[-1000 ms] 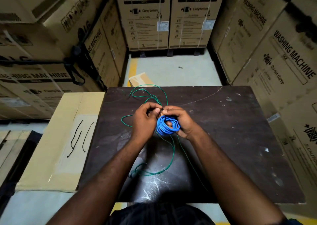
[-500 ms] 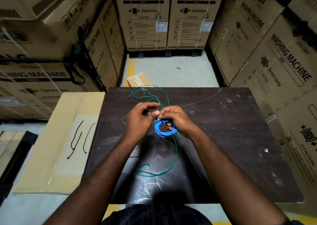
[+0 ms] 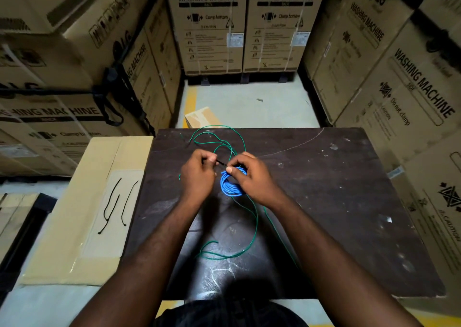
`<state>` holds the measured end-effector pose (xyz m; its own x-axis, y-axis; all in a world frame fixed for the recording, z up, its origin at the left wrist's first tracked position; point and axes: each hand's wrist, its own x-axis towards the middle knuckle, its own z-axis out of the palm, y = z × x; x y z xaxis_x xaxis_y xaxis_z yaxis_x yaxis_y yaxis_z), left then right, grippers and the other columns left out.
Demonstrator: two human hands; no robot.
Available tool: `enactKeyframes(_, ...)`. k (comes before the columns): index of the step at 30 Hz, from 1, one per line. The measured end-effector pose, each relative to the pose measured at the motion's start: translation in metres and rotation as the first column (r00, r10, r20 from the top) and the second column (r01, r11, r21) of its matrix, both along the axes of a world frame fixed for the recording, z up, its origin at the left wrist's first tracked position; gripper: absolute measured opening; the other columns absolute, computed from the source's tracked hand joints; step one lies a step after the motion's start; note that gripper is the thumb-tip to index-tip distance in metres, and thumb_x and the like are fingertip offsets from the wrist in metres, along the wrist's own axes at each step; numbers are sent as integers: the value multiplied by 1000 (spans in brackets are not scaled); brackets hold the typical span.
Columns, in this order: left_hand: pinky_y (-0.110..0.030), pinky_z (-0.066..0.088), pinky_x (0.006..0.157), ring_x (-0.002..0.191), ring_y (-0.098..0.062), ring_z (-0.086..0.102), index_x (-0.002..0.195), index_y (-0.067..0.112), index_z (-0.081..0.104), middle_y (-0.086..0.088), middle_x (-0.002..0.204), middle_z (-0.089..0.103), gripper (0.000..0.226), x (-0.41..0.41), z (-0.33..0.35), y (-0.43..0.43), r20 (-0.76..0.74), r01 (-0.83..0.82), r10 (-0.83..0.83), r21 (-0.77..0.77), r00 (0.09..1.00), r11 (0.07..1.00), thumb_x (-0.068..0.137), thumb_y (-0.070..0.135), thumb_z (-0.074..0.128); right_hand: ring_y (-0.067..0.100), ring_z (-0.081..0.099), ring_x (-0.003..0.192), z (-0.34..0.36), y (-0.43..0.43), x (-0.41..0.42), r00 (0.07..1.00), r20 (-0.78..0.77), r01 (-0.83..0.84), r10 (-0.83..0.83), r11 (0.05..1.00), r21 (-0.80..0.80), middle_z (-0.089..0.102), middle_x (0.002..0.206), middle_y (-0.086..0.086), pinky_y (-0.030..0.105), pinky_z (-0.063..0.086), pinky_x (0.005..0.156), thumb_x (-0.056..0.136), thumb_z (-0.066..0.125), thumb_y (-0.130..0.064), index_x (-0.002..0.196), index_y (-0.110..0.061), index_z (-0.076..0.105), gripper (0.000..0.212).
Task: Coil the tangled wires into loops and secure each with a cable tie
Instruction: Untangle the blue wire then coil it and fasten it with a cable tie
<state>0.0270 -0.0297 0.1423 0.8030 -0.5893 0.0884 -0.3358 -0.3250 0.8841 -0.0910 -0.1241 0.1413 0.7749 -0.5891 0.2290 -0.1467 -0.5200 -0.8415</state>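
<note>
The blue wire coil is held just above the dark table, at 10 o'clock from the table's centre. Its oval is stood with the long axis close to the 12-to-6 o'clock line.

The coil's far side is gripped by the right hand, with the fingers curled round the strands and the thumb pressed at the top. A black cable tie is pinched between thumb and forefinger of the left hand, the other fingers being curled in. The tie is stretched between the hands along the 10-to-4 o'clock line, its far end being met at the coil's top.

The green wire is left loose. Loops are spread at 12 o'clock up to the far table edge, and a tail is run to 6 o'clock.

Bare scuffed surface is seen from the right hand to the table edge at 3 o'clock. At 9 o'clock the table is abutted by a flat cardboard box, on which spare ties are laid. Stacked cartons are ranged on three sides.
</note>
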Motion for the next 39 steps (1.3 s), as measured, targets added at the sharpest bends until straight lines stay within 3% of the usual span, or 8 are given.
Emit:
enactKeyframes(4, -27, 48, 62, 47, -6, 62, 86, 20, 53, 12, 70, 70, 11, 1, 0, -1, -32, -4, 3, -20, 999, 1000, 96, 16, 50, 10, 53, 80, 1, 0, 0, 999, -2, 34, -35, 993, -110, 58, 82, -2, 22, 41, 74, 83, 64, -15, 83, -15, 64, 1)
enactKeyframes(8, -25, 46, 52, 47, -16, 66, 90, 12, 48, 5, 77, 74, 14, -3, 6, 2, -94, 80, -85, -48, 992, 996, 100, 19, 41, 7, 55, 77, 0, -4, -7, 993, 43, 117, -111, 983, -145, 60, 81, -2, 15, 39, 71, 78, 68, -9, 85, -16, 69, 9)
enactKeyframes(11, -19, 38, 41, 44, -22, 65, 92, 9, 46, 2, 82, 75, 18, -6, 14, 3, -113, 142, -147, -55, 983, 988, 102, 21, 38, -1, 55, 79, -1, -5, -9, 985, 64, 164, -157, 980, -114, 62, 87, -6, 7, 38, 74, 77, 69, -6, 99, -17, 72, 24)
enactKeyframes(20, -25, 49, 55, 47, -12, 65, 85, 16, 56, 6, 80, 74, 10, 1, 21, -7, 34, 89, -86, -93, 996, 992, 94, 15, 52, 3, 52, 79, -5, -7, -2, 979, -51, 193, -198, 976, -100, 59, 87, -3, 4, 34, 72, 81, 68, -15, 94, -20, 71, 14)
enactKeyframes(24, -20, 47, 56, 47, -7, 61, 82, 16, 58, 5, 74, 72, 12, 0, 27, -14, 44, 82, -77, -134, 996, 988, 91, 8, 54, 5, 54, 79, -7, -2, 3, 979, -39, 200, -202, 978, -52, 60, 85, -5, 10, 36, 72, 79, 68, -14, 88, -20, 68, 11)
enactKeyframes(27, -14, 42, 61, 57, 3, 59, 83, 15, 60, 6, 71, 70, 11, -2, 26, -18, 59, 66, -60, -107, 996, 992, 91, 9, 55, 4, 53, 76, -5, -3, 7, 976, -31, 215, -215, 976, -26, 60, 81, -5, 6, 34, 69, 76, 66, -10, 82, -19, 65, 11)
enactKeyframes(34, -14, 40, 58, 51, 7, 50, 78, 16, 56, 10, 64, 59, 18, -9, 26, -26, -84, 72, -82, -116, 993, 991, 92, 6, 53, -8, 52, 65, -6, -6, 12, 979, -43, 201, -198, 977, 75, 61, 69, -15, 18, 39, 63, 75, 63, -14, 78, -24, 60, 10)
enactKeyframes(39, -21, 45, 45, 45, -8, 58, 86, 15, 48, -2, 76, 67, 18, 0, 34, -26, -326, 121, -183, -201, 928, 972, 101, 13, 39, -3, 56, 76, -7, -7, 13, 988, -28, 151, -150, 986, 62, 65, 84, -13, 18, 45, 72, 80, 63, -14, 96, -24, 65, 20)
